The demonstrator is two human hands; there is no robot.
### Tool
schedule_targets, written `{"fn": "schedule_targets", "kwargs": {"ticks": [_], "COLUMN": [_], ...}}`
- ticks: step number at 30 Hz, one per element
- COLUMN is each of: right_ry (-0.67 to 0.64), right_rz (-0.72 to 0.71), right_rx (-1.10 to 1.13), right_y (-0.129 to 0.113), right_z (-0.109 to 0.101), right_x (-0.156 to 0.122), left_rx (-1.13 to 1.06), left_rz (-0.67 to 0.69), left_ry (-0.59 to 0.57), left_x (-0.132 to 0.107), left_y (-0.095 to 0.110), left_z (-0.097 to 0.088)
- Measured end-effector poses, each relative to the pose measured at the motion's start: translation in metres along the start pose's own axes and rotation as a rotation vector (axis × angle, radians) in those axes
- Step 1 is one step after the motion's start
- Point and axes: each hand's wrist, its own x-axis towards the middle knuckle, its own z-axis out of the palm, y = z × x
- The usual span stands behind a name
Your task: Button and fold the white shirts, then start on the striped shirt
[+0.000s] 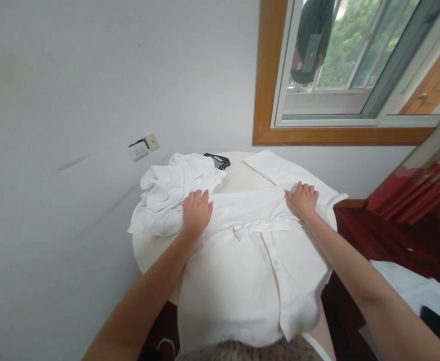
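A white buttoned shirt (227, 281) lies spread across a round table, its lower part hanging over the near edge. My left hand (196, 213) is on the shirt's upper left side, fingers bent and closed on the fabric. At the upper right, my right hand (303, 199) grips the cloth, with small creases around the thumb. A white sleeve or folded cloth part (280, 168) stretches past the right hand toward the wall. Close by the left hand sits a crumpled heap of white clothing (167, 193).
The round cream table (145, 255) stands against a white wall with a socket (139, 149). A black-and-white striped item (219, 161) lies at its back. A wood-framed window (265, 135) and red curtain (411, 188) are to the right, with white items (419, 288) lower down.
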Motion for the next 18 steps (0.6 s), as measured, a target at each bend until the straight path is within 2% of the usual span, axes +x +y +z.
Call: {"fn": "schedule_targets", "kwargs": {"ticks": [3, 5, 9, 14, 18], "right_ry": [0.041, 0.018, -0.061, -0.095, -0.022], "right_rz": [0.025, 0.039, 0.08, 0.097, 0.036], "right_rx": [-0.014, -0.048, -0.06, 0.068, 0.173], "right_y": [0.005, 0.005, 0.004, 0.013, 0.021], "right_z": [-0.007, -0.012, -0.023, -0.024, -0.022], "right_x": [0.002, 0.002, 0.003, 0.003, 0.0], "left_rx": [0.08, 0.096, 0.129, 0.159, 0.161], "left_rz": [-0.105, -0.139, -0.175, -0.227, -0.246], "left_ry": [-0.065, -0.111, -0.122, -0.175, -0.206], "left_x": [-0.006, -0.008, -0.009, -0.007, -0.007], "left_y": [-0.004, -0.006, -0.011, -0.016, -0.016], "left_z": [-0.003, -0.001, 0.003, 0.001, 0.0]}}
